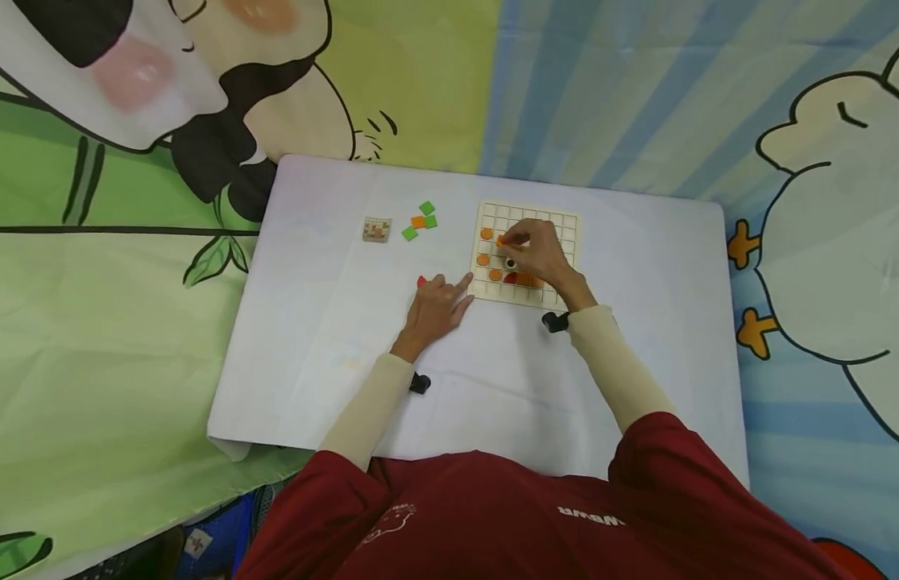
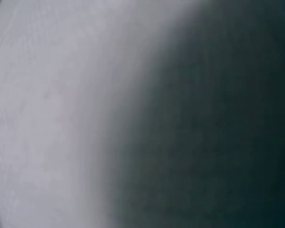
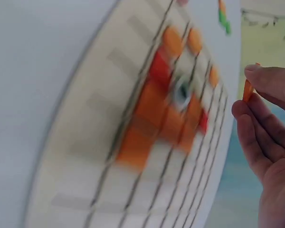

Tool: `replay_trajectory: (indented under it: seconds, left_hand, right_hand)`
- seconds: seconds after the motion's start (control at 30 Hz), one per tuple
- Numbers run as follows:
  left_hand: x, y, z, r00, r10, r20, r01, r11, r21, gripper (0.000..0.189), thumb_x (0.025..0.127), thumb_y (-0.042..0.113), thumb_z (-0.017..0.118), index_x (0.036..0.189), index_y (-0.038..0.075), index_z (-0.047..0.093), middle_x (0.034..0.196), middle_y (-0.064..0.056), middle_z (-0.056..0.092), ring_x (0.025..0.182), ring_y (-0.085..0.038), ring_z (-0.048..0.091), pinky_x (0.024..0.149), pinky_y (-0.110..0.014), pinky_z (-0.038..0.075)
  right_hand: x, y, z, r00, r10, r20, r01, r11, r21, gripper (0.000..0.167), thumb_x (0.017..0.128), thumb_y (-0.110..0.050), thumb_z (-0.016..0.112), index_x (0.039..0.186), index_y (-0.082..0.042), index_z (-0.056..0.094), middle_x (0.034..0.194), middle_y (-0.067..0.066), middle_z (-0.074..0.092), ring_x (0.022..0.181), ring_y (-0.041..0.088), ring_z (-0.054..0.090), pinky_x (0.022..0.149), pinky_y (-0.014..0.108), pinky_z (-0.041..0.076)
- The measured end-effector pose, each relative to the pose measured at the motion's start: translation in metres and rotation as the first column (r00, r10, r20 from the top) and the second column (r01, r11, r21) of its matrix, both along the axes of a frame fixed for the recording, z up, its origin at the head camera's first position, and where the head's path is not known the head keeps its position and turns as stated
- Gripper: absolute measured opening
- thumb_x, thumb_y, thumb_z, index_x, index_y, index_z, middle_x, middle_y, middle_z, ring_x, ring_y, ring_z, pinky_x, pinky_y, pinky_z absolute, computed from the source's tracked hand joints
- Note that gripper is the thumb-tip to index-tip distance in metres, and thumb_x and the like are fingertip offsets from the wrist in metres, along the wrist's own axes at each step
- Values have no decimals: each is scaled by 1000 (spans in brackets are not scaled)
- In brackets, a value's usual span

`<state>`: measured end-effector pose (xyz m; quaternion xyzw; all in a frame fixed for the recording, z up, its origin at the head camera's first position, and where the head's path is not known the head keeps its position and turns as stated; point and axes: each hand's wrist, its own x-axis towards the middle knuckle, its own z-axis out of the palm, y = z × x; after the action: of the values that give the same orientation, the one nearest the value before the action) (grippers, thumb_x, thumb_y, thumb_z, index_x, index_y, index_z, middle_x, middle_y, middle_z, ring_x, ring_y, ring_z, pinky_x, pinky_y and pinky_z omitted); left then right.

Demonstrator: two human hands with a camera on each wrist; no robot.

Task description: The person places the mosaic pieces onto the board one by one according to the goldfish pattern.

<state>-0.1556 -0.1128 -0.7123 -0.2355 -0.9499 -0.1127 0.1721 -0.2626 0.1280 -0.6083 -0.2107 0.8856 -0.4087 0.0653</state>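
Note:
Over a pale gridded board (image 1: 522, 208), my right hand (image 1: 535, 248) pinches a small orange piece (image 3: 247, 90) between thumb and fingertips, raised off the board in the right wrist view. Orange round pieces (image 1: 486, 234), orange square pieces (image 3: 150, 105), red pieces (image 3: 160, 69) and a black-and-white eye-like round piece (image 3: 182, 92) lie on the grid. My left hand (image 1: 433, 309) rests at the board's left edge, one finger stretched to its frame. A red piece (image 1: 421, 281) shows beside the left fingers, partly hidden. The left wrist view shows only blurred cloth and a dark shape.
Left of the board lie several green pieces (image 1: 428, 208) around an orange square (image 1: 418, 221). Farther left is a small patterned card or tile (image 1: 377, 229). A white cloth (image 1: 319, 322) covers the table, with printed cartoon curtains (image 1: 420, 80) behind it.

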Motion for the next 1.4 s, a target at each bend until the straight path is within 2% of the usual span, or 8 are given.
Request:
replay_trajectory:
  seconds: [0.17,0.3,0.53,0.87,1.0,1.13,1.27,1.4]
  left_hand:
    - [0,0,-1,1000,4,17,-4,1000,25,47,105,42,71,146,18,72,67,-2,73,71,-19,49,61,-29,39]
    - [0,2,-1,1000,4,18,-4,1000,30,47,105,41,72,146,18,72,64,-3,71,70,-20,49,61,-29,39]
    - [-1,4,-1,1000,-4,11,4,999,37,48,105,41,72,146,17,71,64,-4,71,70,-21,51,62,-29,42]
    - [0,3,-2,1000,8,17,-9,999,38,47,105,41,71,146,17,71,62,-3,68,69,-20,49,60,-30,40]
    - [2,-1,-3,999,3,35,-4,1000,20,47,107,42,69,147,17,71,58,-1,65,66,-18,47,58,-28,37]
    - [4,-6,-5,999,4,41,-3,1000,-12,47,108,43,67,147,18,71,56,-1,62,63,-16,49,55,-28,39]
    - [2,-5,-5,1000,7,4,-7,999,-45,46,108,44,66,146,18,72,57,-1,60,61,-16,53,53,-28,41]
    - [0,-1,-5,1000,-13,-25,12,999,-40,45,108,44,66,144,18,74,57,-1,60,61,-17,56,52,-28,43]
  right_hand:
    - [19,49,-12,989,-147,-15,148,987,60,18,95,-3,82,110,6,82,116,24,78,104,41,71,96,56,58]
    - [31,66,-20,981,-191,18,190,980,62,16,93,-2,84,107,7,82,118,24,79,110,41,71,101,56,56]
    - [40,67,-37,986,-169,5,166,975,147,15,100,-3,77,104,11,83,122,22,77,122,40,66,115,54,49]
    - [43,58,-32,986,-94,-136,132,944,304,30,108,-18,68,109,8,82,122,20,78,113,38,66,106,53,51]
    - [37,32,-22,972,-122,-201,169,957,236,28,107,-19,70,105,7,82,114,21,78,104,38,71,96,51,58]
    - [22,-17,-8,987,-49,-152,72,987,147,23,106,-19,73,112,1,84,110,18,80,95,34,74,87,50,60]
    - [3,-70,2,996,85,-11,-82,988,132,26,104,-19,75,124,-3,81,120,16,79,105,32,72,94,50,57]
    - [-14,-106,-3,990,139,18,-140,968,207,36,105,-14,73,140,-4,73,140,19,69,128,35,63,110,51,51]
